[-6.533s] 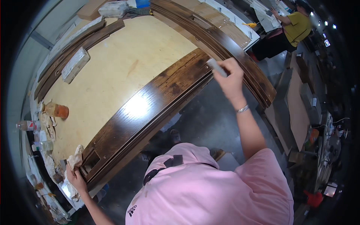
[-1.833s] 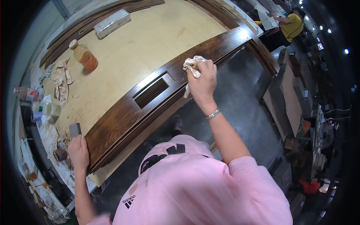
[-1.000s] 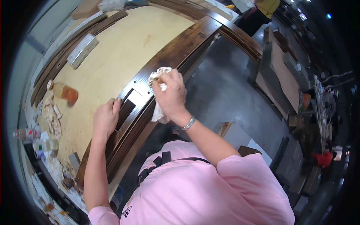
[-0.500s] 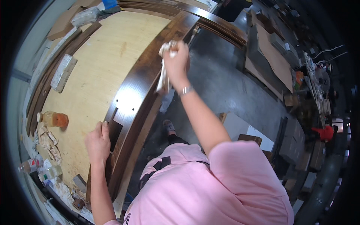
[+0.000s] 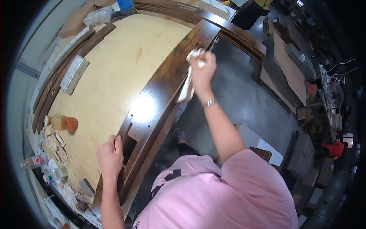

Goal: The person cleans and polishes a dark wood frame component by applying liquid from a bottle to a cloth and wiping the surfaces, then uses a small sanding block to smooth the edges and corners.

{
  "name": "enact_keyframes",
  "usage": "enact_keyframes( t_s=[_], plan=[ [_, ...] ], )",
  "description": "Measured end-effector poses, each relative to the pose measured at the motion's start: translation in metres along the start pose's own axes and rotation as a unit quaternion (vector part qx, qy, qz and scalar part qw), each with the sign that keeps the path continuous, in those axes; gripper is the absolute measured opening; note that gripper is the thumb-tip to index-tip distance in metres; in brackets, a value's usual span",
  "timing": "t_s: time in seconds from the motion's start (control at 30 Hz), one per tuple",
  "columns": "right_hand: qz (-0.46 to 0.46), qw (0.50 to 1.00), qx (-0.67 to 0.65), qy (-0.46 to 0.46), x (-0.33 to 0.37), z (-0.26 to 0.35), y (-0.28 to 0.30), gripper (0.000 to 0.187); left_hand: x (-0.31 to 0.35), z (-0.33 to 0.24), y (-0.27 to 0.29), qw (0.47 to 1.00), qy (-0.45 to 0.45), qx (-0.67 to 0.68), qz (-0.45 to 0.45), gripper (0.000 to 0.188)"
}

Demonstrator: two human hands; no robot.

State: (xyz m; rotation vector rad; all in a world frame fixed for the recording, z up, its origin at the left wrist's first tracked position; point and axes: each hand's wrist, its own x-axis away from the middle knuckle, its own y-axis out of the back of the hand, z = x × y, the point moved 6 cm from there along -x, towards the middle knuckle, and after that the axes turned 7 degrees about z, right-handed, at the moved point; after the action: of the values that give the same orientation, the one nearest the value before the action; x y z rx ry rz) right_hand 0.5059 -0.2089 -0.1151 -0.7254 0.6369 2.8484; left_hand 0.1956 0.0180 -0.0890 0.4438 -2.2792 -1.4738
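A long dark-brown varnished wooden board (image 5: 162, 84) runs diagonally from the lower left to the far right, with a rectangular cutout near its near end and two small holes beside it. My left hand (image 5: 110, 155) closes its fingers on the board's left edge, next to the cutout. Farther along, my right hand (image 5: 204, 72) is closed around a crumpled white cloth (image 5: 186, 91) at the board's right edge. Part of the cloth hangs down along that side. The fingertips of my right hand are partly hidden by the cloth.
Beneath lies a pale plywood tabletop (image 5: 110, 72). On its left are a wrapped block (image 5: 75, 74), a jar of orange liquid (image 5: 63, 123), a crumpled rag (image 5: 55, 145) and plastic bottles (image 5: 57, 173). Dark wooden mouldings (image 5: 236, 32) cross the far end. Flat cardboard (image 5: 286, 68) stands right.
The whole view has shifted, so the board appears farther right and lower. My right hand has moved slightly rightward with the cloth; my left hand keeps its place by the cutout.
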Motion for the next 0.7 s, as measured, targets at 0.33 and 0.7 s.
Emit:
enact_keyframes(
  t_s=[0.33, 0.7],
  plan=[
    [0.017, 0.998, 0.056, -0.007, -0.177, -0.113, 0.0, 0.022, 0.002, -0.001, 0.0, 1.0, 0.014, 0.005, 0.017, 0.035],
    [0.076, 0.994, -0.003, 0.077, -0.144, -0.095, -0.007, 0.021, 0.002, 0.001, 0.0, 1.0, 0.028, -0.002, 0.003, 0.03]
  ],
)
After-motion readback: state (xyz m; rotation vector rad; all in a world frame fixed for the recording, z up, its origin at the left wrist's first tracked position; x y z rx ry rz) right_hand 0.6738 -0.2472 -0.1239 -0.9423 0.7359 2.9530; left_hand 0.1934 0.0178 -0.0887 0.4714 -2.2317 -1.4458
